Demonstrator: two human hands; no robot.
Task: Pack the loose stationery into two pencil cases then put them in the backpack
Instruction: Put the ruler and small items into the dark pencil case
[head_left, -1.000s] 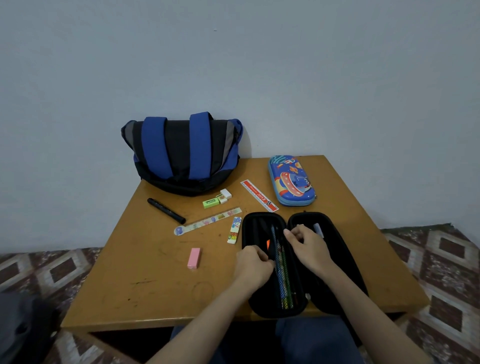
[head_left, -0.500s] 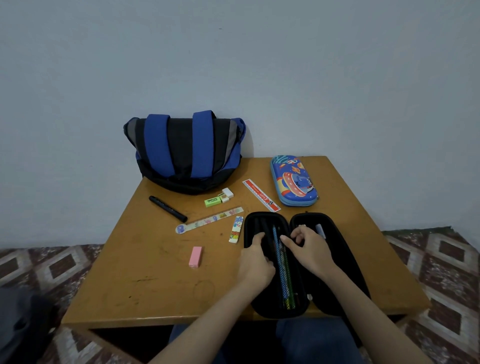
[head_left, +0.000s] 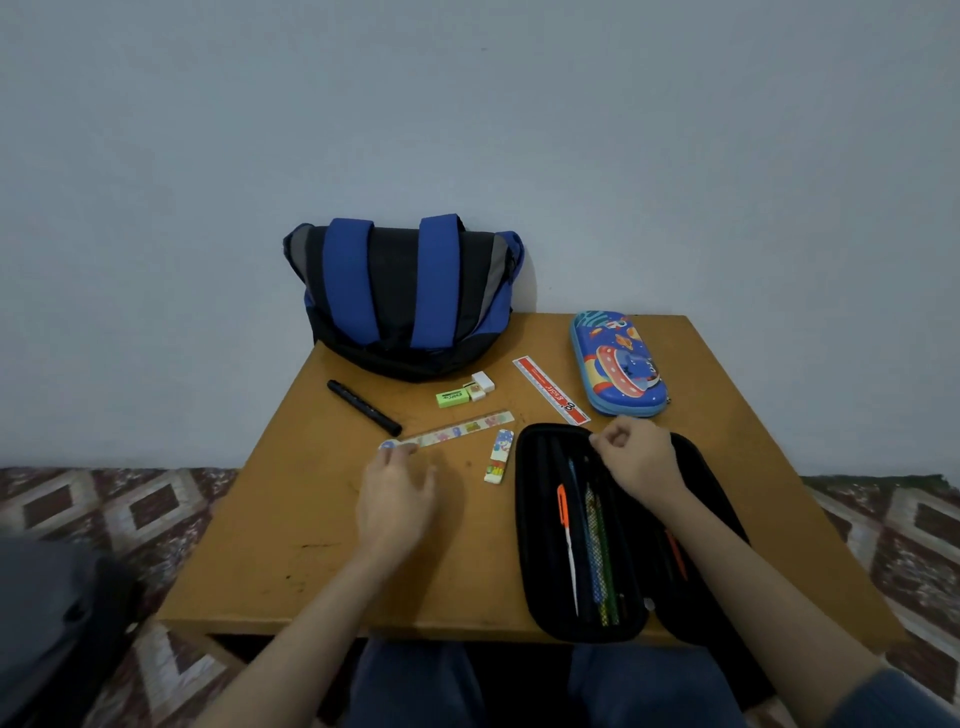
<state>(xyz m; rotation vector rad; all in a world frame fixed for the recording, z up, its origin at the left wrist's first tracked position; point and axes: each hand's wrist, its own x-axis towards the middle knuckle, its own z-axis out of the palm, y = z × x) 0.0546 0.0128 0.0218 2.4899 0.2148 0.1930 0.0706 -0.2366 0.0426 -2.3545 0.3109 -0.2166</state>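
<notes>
**A:** The left hand (head_left: 397, 499) is stretched out low over the tabletop (head_left: 291, 561), fingers straight and spread, fingertips at the rounded end of the patterned ruler (head_left: 452, 432).

**B:** And the right hand (head_left: 636, 462) sits curled over the far end of the open black pencil case (head_left: 525, 519). Whether it pinches anything, nobody can tell.

**A:** Inside lie an orange-capped pen (head_left: 563, 512) and patterned pencils (head_left: 597, 561), lengthwise.

**B:** The blue pencil case (head_left: 618, 364) is closed at the far right, beside the red ruler (head_left: 550, 389). The backpack (head_left: 410, 296) stands against the wall, with the black marker (head_left: 363, 408) and green eraser (head_left: 451, 398) loose in front of it.
</notes>
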